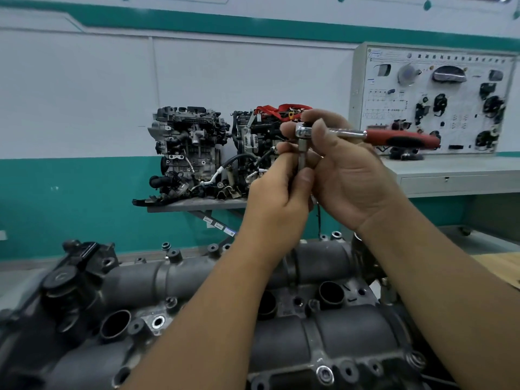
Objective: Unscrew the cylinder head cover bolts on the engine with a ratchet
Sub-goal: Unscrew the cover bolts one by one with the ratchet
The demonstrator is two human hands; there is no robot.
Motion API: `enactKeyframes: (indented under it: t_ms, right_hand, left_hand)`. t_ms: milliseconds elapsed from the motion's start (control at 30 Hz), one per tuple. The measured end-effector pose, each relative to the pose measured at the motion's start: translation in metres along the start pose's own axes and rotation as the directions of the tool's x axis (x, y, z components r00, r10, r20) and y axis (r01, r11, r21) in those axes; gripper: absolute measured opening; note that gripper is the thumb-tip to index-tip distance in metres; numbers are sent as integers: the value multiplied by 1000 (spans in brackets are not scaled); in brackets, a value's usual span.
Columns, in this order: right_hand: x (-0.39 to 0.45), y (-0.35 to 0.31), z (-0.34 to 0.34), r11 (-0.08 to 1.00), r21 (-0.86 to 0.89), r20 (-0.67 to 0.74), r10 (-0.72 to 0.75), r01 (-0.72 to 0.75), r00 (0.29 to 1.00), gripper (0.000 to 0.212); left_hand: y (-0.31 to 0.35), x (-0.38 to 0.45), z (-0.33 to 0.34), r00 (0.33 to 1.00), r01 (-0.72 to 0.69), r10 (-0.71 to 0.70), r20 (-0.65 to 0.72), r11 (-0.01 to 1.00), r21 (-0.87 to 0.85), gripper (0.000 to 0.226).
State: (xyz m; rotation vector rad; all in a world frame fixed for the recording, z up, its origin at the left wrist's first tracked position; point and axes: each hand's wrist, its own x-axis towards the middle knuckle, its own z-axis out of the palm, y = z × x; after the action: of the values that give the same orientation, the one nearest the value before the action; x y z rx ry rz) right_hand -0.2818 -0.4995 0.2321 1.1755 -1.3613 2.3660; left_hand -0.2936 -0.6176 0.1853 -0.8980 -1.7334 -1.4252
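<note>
I hold a ratchet (pixel 394 137) with a red and black handle up in the air, well above the engine. My right hand (pixel 346 175) grips its chrome head, and the handle sticks out to the right. My left hand (pixel 277 190) pinches the chrome socket extension (pixel 302 153) that hangs down from the ratchet head. Below lies the grey cylinder head cover (pixel 323 342), filling the lower part of the view. Bolts sit in its flanges, one (pixel 325 372) near the front and another (pixel 336 235) at the far edge.
Two dismantled engines (pixel 194 147) stand on a grey shelf against the teal and white wall. At the right a training board with car electrical parts (pixel 439 99) stands on a grey cabinet. A wooden surface (pixel 498 266) shows at the right edge.
</note>
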Motion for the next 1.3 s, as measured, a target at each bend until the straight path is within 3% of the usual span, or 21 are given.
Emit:
enactKeyframes:
  t_ms: [67,167,233,367,467,567,667,767,900,1100,1167,1300]
  right_hand:
    - [0,3,1,999,-28,27,-22,23,999,23]
    - [1,4,6,997,9,36,83,-83,996,34]
    - [1,2,5,991,37,16,130,-131,991,38]
    - [0,2,2,999,8,42,36,-36,998,22]
    - [2,5,3,996,0,21,89,-89,996,30]
    - [2,1,0,986,70,-42,154,-151,987,40]
    - [0,1,-2,997,43,17,63,-63,998,16]
    - [0,5,0,998,-13,50,56,-55,997,27]
    - [3,1,-3,982,40,-41,186,-185,982,50]
    - [2,-1,-12,994,-13,-34,112,-113,993,28]
    - [2,-1,-16,997,-21,-18,75,-76,997,34]
    - [2,-1,-15,994,-81,-17,74,-75,997,36]
  left_hand:
    - [2,-1,-1,997,-34,36,-62,999,29,13]
    - [3,0,-2,990,-66,71,-124,997,42,23]
    - [3,1,-2,992,-63,66,-103,997,37,22]
    - [1,2,-2,997,27,-32,-65,997,-79,22]
    - [2,1,0,997,32,-36,-64,997,-66,28]
    - [3,1,0,1000,24,-25,-18,998,-63,20]
    - [2,2,0,996,86,-84,21,985,-151,26]
    - [4,2,-3,993,122,-117,32,966,-228,23]
    - [3,4,-4,994,74,-65,84,990,-118,31]
    - [0,0,-10,998,20,-19,57,1000,-6,21]
    - [1,0,-10,999,-7,4,43,997,75,5]
    - [1,3,-13,999,0,-4,32,994,106,3]
